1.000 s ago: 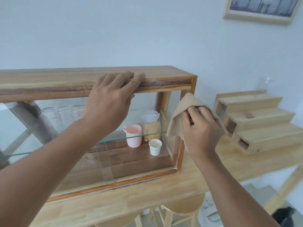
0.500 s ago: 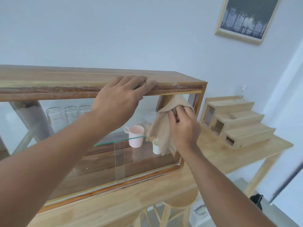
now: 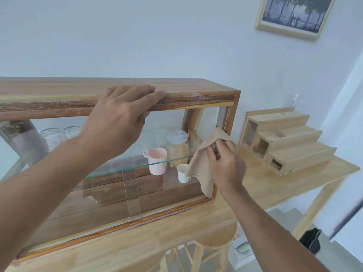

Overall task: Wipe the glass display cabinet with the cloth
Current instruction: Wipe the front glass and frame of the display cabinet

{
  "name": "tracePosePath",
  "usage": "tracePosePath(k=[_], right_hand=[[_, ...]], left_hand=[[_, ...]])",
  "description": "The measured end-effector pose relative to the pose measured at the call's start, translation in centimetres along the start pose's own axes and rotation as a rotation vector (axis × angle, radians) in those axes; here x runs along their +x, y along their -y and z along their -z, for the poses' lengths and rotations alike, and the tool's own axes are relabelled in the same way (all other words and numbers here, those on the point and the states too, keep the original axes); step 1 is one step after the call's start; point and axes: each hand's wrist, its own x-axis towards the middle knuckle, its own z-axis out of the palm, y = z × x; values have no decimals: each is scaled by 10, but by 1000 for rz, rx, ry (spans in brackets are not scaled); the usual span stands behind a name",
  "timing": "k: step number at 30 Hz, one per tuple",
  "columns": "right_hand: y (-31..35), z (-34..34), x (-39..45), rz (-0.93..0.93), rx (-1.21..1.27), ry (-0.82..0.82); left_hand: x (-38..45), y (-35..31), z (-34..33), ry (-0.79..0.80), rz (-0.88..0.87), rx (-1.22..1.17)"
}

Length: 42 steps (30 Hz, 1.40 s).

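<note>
A long glass display cabinet [image 3: 198, 100] with a wooden frame stands on a light wooden table [image 3: 261, 185]. My left hand [image 3: 119, 122] lies flat on the front edge of the cabinet's wooden top, fingers spread. My right hand [image 3: 224, 163] grips a beige cloth [image 3: 202, 167] bunched against the cabinet's front right corner, by the glass and the frame post. The cloth hangs down almost to the bottom rail. Inside, behind the glass, I see a pink mug [image 3: 157, 161], a small white cup [image 3: 182, 172] and a jar of cereal [image 3: 177, 148].
A stepped wooden stand [image 3: 284, 140] sits on the table to the right of the cabinet. Upturned glasses [image 3: 51, 136] stand inside at the left. Round wooden stools [image 3: 216, 236] are tucked under the table. A framed picture [image 3: 294, 14] hangs on the wall; a dark bag [image 3: 312, 240] lies on the floor.
My right hand with the cloth swept left across the glass, then came back to the front right corner and lower. My left hand stayed on the cabinet top.
</note>
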Motion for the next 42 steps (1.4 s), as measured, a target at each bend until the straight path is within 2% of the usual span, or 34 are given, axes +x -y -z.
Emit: tracePosePath(k=[6, 10, 12, 16, 18, 24, 28, 32, 36, 42], right_hand=[[56, 1, 13, 286, 60, -117], [77, 4, 33, 309, 119, -116], [62, 5, 37, 286, 99, -106], [6, 4, 23, 48, 124, -26], [-16, -3, 1, -13, 125, 12], [-47, -32, -84, -64, 141, 86], [-51, -40, -100, -58, 139, 64], [-27, -37, -77, 58, 138, -55], [25, -25, -40, 180, 219, -147], [79, -21, -7, 285, 279, -111]], left_hand=[[-1, -3, 2, 12, 12, 11], [-1, -3, 3, 35, 8, 20], [-1, -3, 4, 47, 14, 20], [2, -5, 4, 62, 22, 22], [1, -6, 3, 59, 32, 28], [0, -6, 4, 67, 37, 27], [1, -7, 6, 78, 47, 26], [1, -10, 5, 61, 61, 26], [-1, -10, 3, 53, 59, 32], [-2, -8, 5, 67, 43, 22]])
